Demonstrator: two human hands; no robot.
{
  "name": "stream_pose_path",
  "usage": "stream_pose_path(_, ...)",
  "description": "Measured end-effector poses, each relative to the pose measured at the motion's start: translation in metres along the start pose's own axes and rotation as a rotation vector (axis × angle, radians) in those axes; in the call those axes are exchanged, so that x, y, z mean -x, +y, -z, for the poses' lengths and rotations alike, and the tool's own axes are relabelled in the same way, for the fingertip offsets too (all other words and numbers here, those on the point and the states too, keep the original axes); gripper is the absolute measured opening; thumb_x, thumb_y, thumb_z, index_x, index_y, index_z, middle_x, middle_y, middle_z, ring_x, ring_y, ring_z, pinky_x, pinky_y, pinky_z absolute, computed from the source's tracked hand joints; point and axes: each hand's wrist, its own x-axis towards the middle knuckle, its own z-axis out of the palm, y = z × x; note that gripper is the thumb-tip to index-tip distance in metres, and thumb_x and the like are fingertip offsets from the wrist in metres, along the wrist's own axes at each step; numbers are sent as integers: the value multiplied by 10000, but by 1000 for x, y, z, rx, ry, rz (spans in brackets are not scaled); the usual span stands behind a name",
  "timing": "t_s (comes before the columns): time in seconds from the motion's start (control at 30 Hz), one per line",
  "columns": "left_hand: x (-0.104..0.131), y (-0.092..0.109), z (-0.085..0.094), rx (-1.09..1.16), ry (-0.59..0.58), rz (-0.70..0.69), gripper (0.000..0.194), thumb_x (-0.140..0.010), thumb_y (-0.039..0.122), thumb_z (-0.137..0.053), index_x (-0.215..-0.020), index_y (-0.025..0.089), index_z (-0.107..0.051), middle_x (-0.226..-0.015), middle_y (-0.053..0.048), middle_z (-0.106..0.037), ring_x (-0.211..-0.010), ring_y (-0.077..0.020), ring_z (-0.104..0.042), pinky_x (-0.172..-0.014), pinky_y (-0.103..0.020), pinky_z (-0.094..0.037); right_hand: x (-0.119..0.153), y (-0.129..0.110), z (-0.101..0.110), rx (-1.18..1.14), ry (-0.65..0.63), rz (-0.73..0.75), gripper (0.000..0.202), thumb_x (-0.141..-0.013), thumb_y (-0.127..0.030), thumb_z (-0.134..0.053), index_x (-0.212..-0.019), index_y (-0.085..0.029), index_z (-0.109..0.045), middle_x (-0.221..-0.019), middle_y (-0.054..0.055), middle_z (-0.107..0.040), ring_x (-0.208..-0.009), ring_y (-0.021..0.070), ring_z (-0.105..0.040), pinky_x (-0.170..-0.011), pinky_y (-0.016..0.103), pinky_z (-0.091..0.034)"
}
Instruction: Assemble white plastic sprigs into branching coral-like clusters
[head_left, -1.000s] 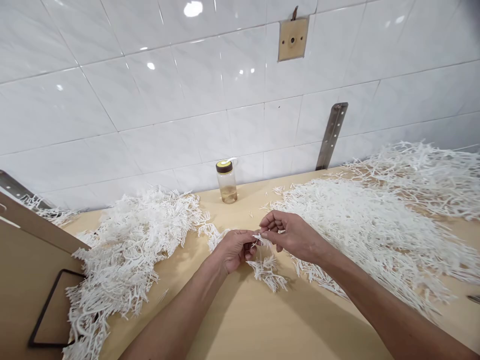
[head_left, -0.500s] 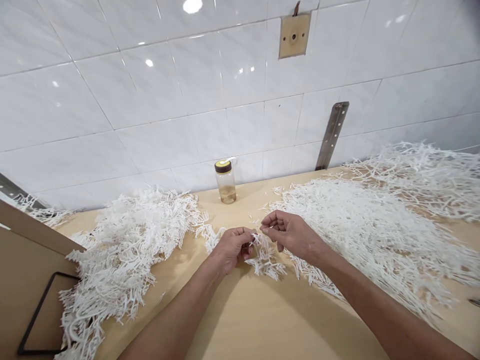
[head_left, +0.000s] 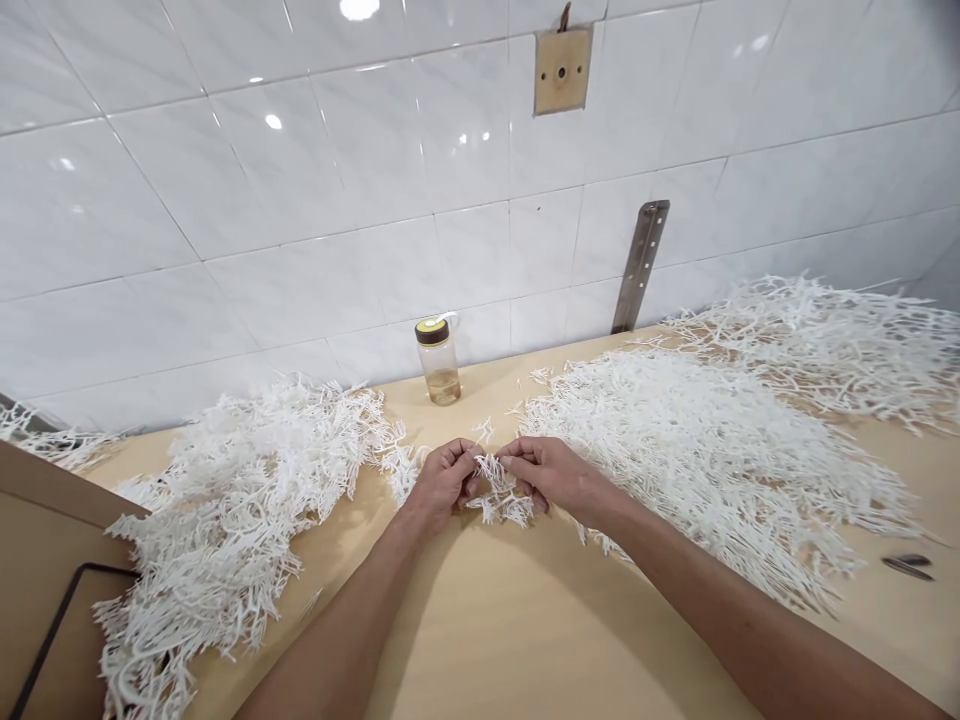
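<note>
Between my two hands is a small white branched sprig [head_left: 491,467], thin and many-tipped, apparently plastic. My left hand [head_left: 439,485] pinches its left side between thumb and fingers. On its right side the thumb and fingertips of my right hand [head_left: 559,478] are closed on it as well. Several more white sprigs [head_left: 501,510] lie on the table just under my hands, partly hidden by them. Beyond my fingertips rests one loose sprig [head_left: 484,430].
White branched pieces form a big heap [head_left: 247,490] at left and a wider one [head_left: 697,430] at right. A capped bottle [head_left: 441,372] of yellowish liquid stands near the tiled wall [head_left: 360,230]. Dark metal tweezers or snips [head_left: 907,567] lie far right. A brown board [head_left: 52,510] is at left.
My right hand has come in to the left and now grips the sprig that my left hand holds; before, a gap lay between them. The whole view has shifted slightly.
</note>
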Motion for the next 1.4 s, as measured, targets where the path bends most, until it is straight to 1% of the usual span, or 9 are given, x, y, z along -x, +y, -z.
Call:
stream_pose_path(0.17, -1, -3, 0, 55, 4, -20, 434, -687, 534, -791, -775, 190, -542, -435, 70, -460, -349, -41, -298, -361, -163, -168, 2, -2, -1, 35, 4, -5, 229, -850, -399, -605, -807, -175, -625, -532, -56, -484, -401, 67, -426, -360, 174, -344)
stream_pose_path(0.4, -3, -7, -1, 77, 6, -32, 398, -699, 489, -785, -795, 196, -534, -439, 84, -443, -353, -56, -311, -346, -167, -162, 2, -5, -7, 128, 95, -44, 131, -811, -304, -596, -775, -178, -609, -554, -55, -507, -404, 72, -451, -348, 175, -358)
stream_pose_path(0.57, -4, -23, -10, -121, 173, -177, 350, -782, 495, -698, -752, 191, -527, -507, 56, -503, -415, -71, -394, -401, -183, -280, -1, -1, -22, 290, 214, -92, 95, -767, -199, -563, -674, -181, -568, -521, -46, -547, -341, 80, -488, -332, 180, -327)
stream_pose_path(0.7, 0, -27, -17, -262, 307, -322, 317, -855, 464, -620, -725, 188, -532, -539, 42, -511, -490, -91, -452, -488, -201, -365, -5, 4, -27, 290, 242, -132, 138, -757, -202, -553, -621, -190, -534, -402, -45, -516, -291, 106, -491, -328, 192, -312)
stream_pose_path(0.77, 2, -25, -17, -249, 330, -327, 322, -859, 472, -614, -728, 189, -535, -544, 37, -521, -501, -99, -469, -498, -208, -380, -7, 6, -26, 263, 248, -148, 169, -771, -211, -522, -603, -197, -511, -361, -40, -497, -284, 111, -487, -331, 193, -311)
stream_pose_path(0.9, 0, -20, -15, -122, 249, -238, 350, -813, 503, -668, -739, 178, -565, -565, 29, -550, -512, -106, -508, -509, -218, -417, -8, 10, -23, 161, 261, -148, 125, -787, -230, -502, -664, -207, -509, -436, -40, -553, -300, 103, -480, -322, 200, -310)
stream_pose_path(1.17, -7, -14, -7, 176, 181, -39, 378, -689, 478, -806, -779, 168, -608, -542, 47, -542, -438, -64, -459, -438, -180, -358, -6, 11, -12, -321, 206, -8, 192, -768, -353, -667, -771, -210, -539, -463, -79, -499, -328, 73, -382, -313, 198, -279)
stream_pose_path(1.3, -5, -8, -9, 233, 190, -29, 385, -645, 445, -845, -779, 170, -613, -543, 53, -534, -428, -55, -448, -411, -169, -326, -4, 5, -9, -422, 144, -68, 247, -725, -365, -736, -849, -191, -610, -498, -77, -501, -373, 67, -391, -331, 192, -312)
stream_pose_path(1.4, -5, -5, -10, 241, 193, -35, 391, -624, 435, -861, -770, 166, -618, -560, 50, -541, -431, -52, -451, -404, -170, -330, -3, 0, -8, -471, 82, -124, 310, -688, -405, -787, -821, -164, -645, -596, -41, -563, -435, 60, -428, -351, 187, -344)
